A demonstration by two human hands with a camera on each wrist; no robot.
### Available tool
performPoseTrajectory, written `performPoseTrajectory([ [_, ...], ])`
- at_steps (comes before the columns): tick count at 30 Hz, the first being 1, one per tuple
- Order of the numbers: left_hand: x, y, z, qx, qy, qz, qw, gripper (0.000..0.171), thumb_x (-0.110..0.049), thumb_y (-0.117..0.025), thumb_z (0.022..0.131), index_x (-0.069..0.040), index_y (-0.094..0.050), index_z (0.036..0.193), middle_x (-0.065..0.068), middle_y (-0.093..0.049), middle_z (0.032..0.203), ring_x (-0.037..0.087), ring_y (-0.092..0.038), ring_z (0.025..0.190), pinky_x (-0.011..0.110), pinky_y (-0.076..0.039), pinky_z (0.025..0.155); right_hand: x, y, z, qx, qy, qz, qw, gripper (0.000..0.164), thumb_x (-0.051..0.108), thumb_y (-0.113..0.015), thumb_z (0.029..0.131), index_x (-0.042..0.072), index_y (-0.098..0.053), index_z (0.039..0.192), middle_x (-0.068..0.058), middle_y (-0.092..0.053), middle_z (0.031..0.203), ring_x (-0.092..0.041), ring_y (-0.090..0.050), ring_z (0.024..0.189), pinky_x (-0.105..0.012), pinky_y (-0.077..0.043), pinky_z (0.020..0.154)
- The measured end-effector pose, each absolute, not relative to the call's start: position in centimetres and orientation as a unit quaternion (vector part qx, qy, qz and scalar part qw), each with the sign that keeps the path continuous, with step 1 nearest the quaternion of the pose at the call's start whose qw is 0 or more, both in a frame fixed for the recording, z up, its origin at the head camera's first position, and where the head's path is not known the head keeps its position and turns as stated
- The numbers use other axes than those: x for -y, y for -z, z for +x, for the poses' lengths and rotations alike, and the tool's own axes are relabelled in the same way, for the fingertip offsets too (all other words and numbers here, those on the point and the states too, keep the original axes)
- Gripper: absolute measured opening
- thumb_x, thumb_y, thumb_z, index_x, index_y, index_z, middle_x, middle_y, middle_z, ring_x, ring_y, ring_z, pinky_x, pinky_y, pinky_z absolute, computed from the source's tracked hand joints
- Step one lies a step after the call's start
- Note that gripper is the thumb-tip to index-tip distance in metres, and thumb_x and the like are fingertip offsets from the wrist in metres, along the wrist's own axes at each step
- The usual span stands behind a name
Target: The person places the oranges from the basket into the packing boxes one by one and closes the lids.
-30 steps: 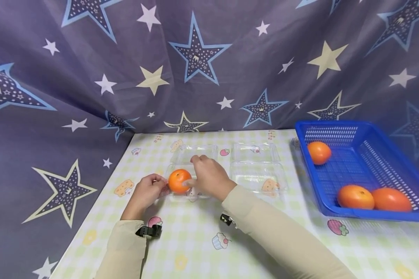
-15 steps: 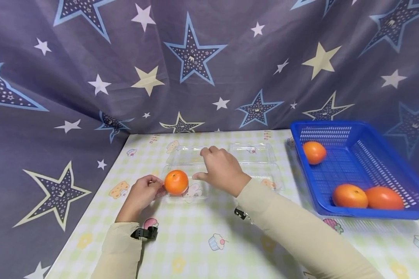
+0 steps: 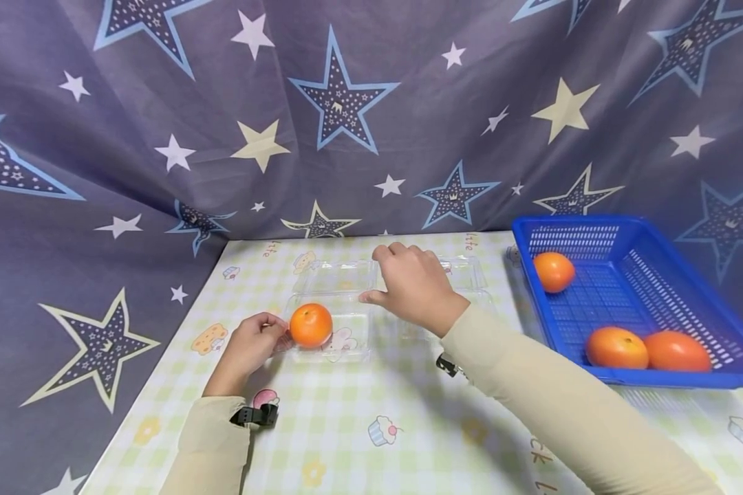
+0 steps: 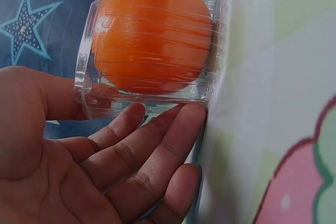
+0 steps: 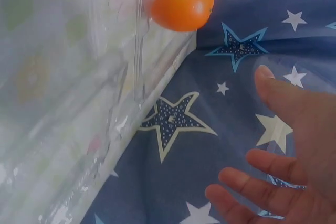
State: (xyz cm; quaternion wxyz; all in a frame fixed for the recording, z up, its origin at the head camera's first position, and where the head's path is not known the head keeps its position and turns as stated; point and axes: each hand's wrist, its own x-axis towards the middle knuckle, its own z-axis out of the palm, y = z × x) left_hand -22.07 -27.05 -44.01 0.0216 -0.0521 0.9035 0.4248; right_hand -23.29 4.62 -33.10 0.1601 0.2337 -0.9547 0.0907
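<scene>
A round orange point(image 3: 311, 325) sits in the left half of a clear plastic clamshell container point(image 3: 353, 344), whose lid is folded back behind it. At that container's left end, my left hand point(image 3: 252, 347) pinches the rim between thumb and fingers. The left wrist view shows the thumb over the rim and the fingertips against the ribbed wall, below the orange point(image 4: 155, 38). My right hand point(image 3: 416, 287) is raised over the second clear container point(image 3: 470, 273), thumb and fingers spread with nothing between them. Its palm and sleeve hide much of that container.
A blue plastic basket point(image 3: 547, 313) stands at the right, holding one orange point(image 3: 554, 272) at its far left and two more oranges point(image 3: 617, 348) along its near side. A checked cloth point(image 3: 322, 426) covers the table. The star-printed curtain point(image 3: 223, 82) rises behind and at the left.
My right hand has come off the orange and moved right and up, toward the second container. The orange stays in the left container, and my left hand keeps its hold on the rim.
</scene>
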Motion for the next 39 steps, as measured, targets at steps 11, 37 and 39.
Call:
performPoseTrajectory([
  [11,27.0,44.2,-22.1,-0.905,-0.421,-0.053,0.027,0.027,-0.026,-0.052,0.104,-0.005,-0.068,0.11,0.013,-0.069,0.099,0.024,-0.063,0.084,0.031,-0.05,0.071,-7.1,32.6,-23.4,0.955,-0.087,0.23,0.164,0.071,0.063,-0.079,0.083,0.01,-0.064,0.127,-0.009,-0.071,0.116,-0.032,-0.07,0.096,-0.051,-0.055,0.082],
  [37,26.8,43.7,-21.9,-0.905,-0.421,-0.05,0.024,0.026,-0.024,-0.052,0.103,-0.004,-0.067,0.111,0.015,-0.067,0.097,0.025,-0.06,0.081,0.031,-0.048,0.069,-13.8,31.3,-23.5,0.965,-0.133,0.176,0.142,0.075,0.061,-0.078,0.084,0.008,-0.062,0.136,-0.013,-0.069,0.128,-0.034,-0.068,0.106,-0.053,-0.056,0.089],
  [39,26.8,43.7,-21.9,-0.904,-0.425,-0.049,0.025,0.027,-0.024,-0.052,0.104,-0.003,-0.067,0.111,0.015,-0.068,0.097,0.025,-0.061,0.081,0.031,-0.048,0.069,-14.2,31.3,-23.5,0.965,-0.137,0.172,0.14,0.074,0.06,-0.078,0.085,0.009,-0.062,0.136,-0.013,-0.068,0.129,-0.035,-0.067,0.11,-0.055,-0.054,0.092],
])
